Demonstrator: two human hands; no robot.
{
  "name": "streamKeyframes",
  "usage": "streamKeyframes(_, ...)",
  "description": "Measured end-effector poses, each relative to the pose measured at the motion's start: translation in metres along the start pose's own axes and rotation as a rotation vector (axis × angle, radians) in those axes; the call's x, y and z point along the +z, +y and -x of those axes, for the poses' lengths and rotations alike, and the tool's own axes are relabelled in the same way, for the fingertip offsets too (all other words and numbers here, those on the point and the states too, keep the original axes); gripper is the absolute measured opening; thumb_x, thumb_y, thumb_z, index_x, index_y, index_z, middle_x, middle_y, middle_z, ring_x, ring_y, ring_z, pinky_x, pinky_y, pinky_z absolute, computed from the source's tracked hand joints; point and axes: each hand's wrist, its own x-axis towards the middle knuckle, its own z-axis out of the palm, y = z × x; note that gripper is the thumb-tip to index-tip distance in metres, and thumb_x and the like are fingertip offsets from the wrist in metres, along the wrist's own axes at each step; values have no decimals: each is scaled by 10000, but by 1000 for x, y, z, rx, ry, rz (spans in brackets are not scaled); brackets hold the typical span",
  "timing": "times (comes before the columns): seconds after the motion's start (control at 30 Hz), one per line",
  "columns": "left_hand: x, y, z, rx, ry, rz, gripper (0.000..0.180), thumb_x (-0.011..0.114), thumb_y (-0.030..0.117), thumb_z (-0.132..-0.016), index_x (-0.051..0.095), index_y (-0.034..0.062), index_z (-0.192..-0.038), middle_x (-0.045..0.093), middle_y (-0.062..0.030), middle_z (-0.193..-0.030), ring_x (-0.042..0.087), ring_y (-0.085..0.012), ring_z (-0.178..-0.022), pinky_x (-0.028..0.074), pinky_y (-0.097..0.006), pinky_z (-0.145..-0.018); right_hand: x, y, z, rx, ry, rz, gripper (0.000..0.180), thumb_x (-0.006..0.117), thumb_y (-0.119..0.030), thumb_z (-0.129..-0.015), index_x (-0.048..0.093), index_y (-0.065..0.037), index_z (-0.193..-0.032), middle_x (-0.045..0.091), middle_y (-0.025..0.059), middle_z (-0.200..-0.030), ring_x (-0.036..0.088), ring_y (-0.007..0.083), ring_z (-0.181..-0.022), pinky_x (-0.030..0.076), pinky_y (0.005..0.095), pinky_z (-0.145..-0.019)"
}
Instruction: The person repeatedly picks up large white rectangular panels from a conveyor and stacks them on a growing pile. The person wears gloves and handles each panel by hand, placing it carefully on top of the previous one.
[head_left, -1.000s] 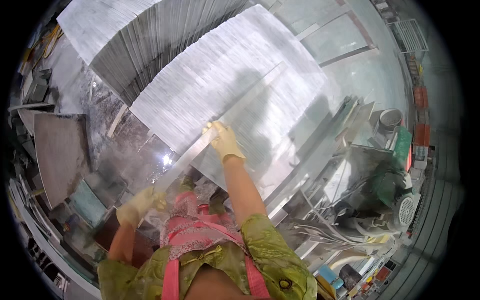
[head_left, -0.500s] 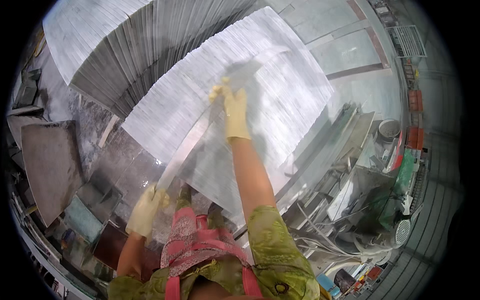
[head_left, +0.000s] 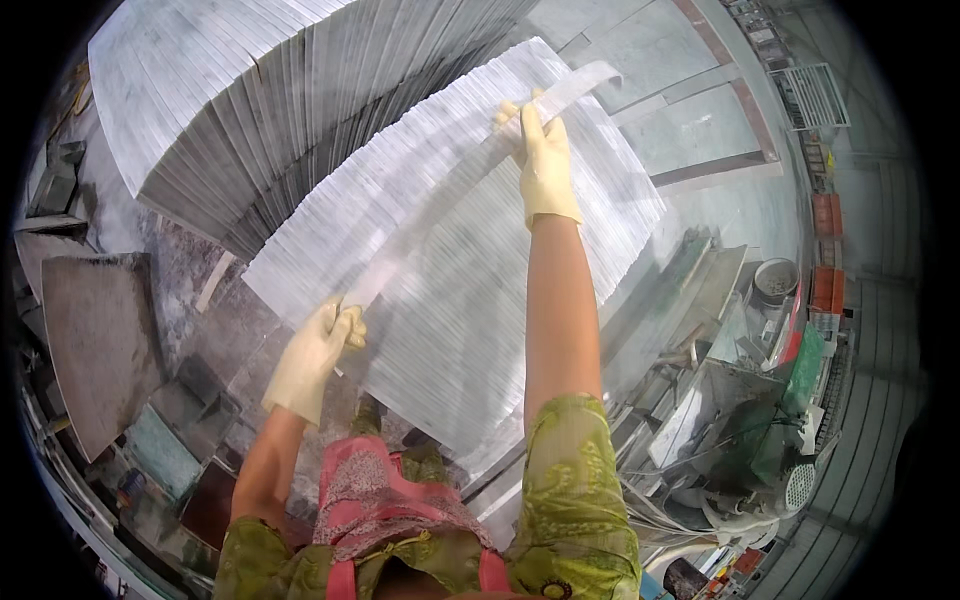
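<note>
A long, pale, bendable strip [head_left: 445, 203] stretches between my two hands, slanting across a stack of thin grey-white slabs [head_left: 470, 310] standing on edge. Cream rubber gloves cover both hands. My left hand [head_left: 318, 350] is closed around the strip's near end, by the stack's near-left edge. Farther off, my right hand [head_left: 543, 150] grips the strip close to its far end, thumb on one side and fingers on the other. Beyond that hand a short free end curls over toward the stack's far right corner. Motion blurs the middle of the strip.
A second, taller row of slabs [head_left: 260, 110] stands at the far left. Brown-grey plates [head_left: 105, 345] lean at the left. On the right are loose offcuts, a round bucket [head_left: 775, 280], a green sheet [head_left: 802, 375] and tangled hoses. Flat panels [head_left: 690, 120] lie at the far right.
Both hands have moved up and away from me with the strip, my right hand also to the right. The strip's far end now curls up, where before it lay across the slabs.
</note>
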Motion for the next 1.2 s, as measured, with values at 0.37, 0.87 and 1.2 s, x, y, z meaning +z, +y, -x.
streamKeyframes(0.37,-31,-35,-67,-75,171,-91,465,543,240,-974,479,-48,-1332,633,-96,-857,629,-164,-681,559,-308,-633,-116,53,286,659,-37,340,400,565,-215,-995,544,29,-1312,634,128,-1231,607,199,-1140,460,315,-994)
streamKeyframes(0.87,-138,-41,-63,92,647,-979,404,388,298,-938,655,46,-1107,631,-225,-1200,609,-408,-1093,491,-505,-901,-190,-9,485,851,287,270,374,589,-165,-982,536,68,-1270,644,147,-1143,629,194,-1047,513,318,-951)
streamKeyframes(1.2,-175,-278,64,-64,-186,-1768,335,520,177,-859,667,95,-1149,666,-176,-1138,657,-311,-1013,521,-432,-876,-200,-35,508,833,325,461,454,566,-180,-958,489,70,-1329,659,163,-1142,635,226,-1075,499,318,-940)
